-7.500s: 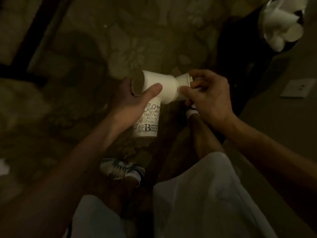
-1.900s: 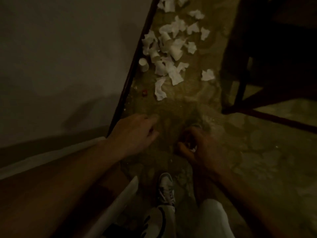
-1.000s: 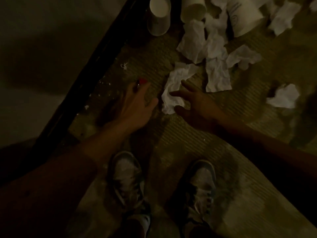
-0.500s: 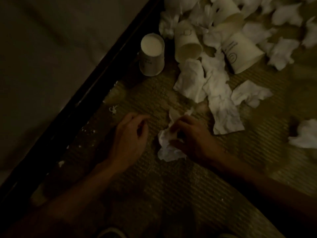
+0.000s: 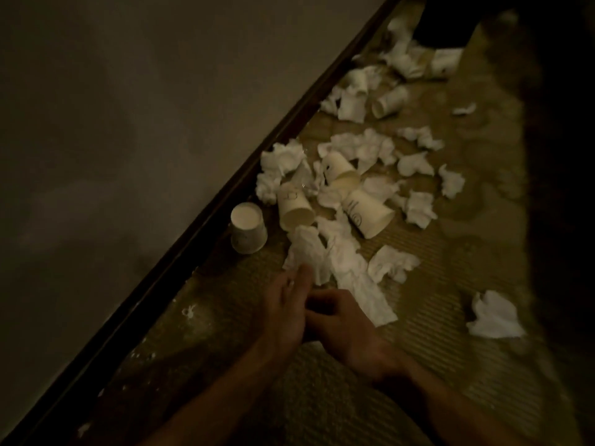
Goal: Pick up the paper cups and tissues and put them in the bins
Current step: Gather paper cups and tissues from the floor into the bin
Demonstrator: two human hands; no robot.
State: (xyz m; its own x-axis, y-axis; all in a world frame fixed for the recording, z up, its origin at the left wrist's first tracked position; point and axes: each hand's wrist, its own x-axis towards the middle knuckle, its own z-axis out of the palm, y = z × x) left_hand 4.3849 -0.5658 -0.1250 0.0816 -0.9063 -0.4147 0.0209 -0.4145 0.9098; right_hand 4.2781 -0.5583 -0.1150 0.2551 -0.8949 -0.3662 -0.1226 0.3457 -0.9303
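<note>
Left hand [image 5: 286, 312] fingers straight, tips at the near edge of the closest tissue [image 5: 306, 249], lying just ahead on the floor [image 5: 450, 284], long axis running away toward tipped paper cups [image 5: 294, 209]; right hand [image 5: 343, 326] curled beside it, contents can't tell.
</note>
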